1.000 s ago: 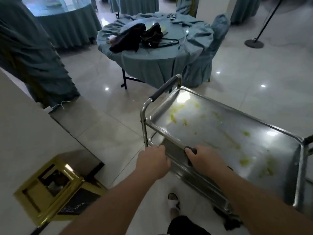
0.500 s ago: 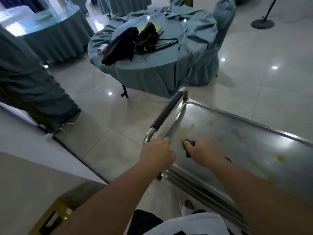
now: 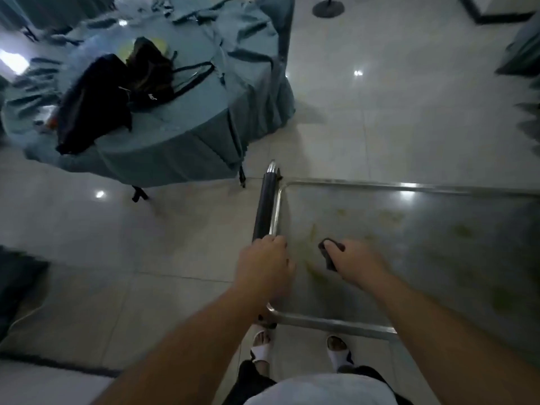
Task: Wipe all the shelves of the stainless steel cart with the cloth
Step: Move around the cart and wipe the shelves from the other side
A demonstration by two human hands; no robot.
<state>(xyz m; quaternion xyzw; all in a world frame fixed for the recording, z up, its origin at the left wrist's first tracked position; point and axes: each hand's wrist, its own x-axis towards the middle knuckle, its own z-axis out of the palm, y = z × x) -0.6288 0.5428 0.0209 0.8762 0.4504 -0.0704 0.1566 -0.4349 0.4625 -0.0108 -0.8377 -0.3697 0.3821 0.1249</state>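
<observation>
The stainless steel cart [image 3: 409,187] stands in front of me, its top shelf smeared with yellow-green stains. My left hand [image 3: 264,266] grips the near end of the black-sleeved push handle [image 3: 264,206] at the cart's left side. My right hand [image 3: 355,261] holds a small dark cloth [image 3: 326,252] and presses it on the top shelf near the left front corner, beside a stain. The lower shelves are hidden under the top one.
A round table with a teal cloth [image 3: 175,141] stands at the far left, with dark bags [image 3: 96,100] on it. A covered chair [image 3: 280,54] is behind it. A post base [image 3: 327,8] is on the tiled floor. My sandalled feet [image 3: 298,349] are by the cart's near edge.
The view has tilted down and the cart now lies square in front of me. My right hand with the cloth has slid further onto the shelf. My left hand moved from the rim to the handle.
</observation>
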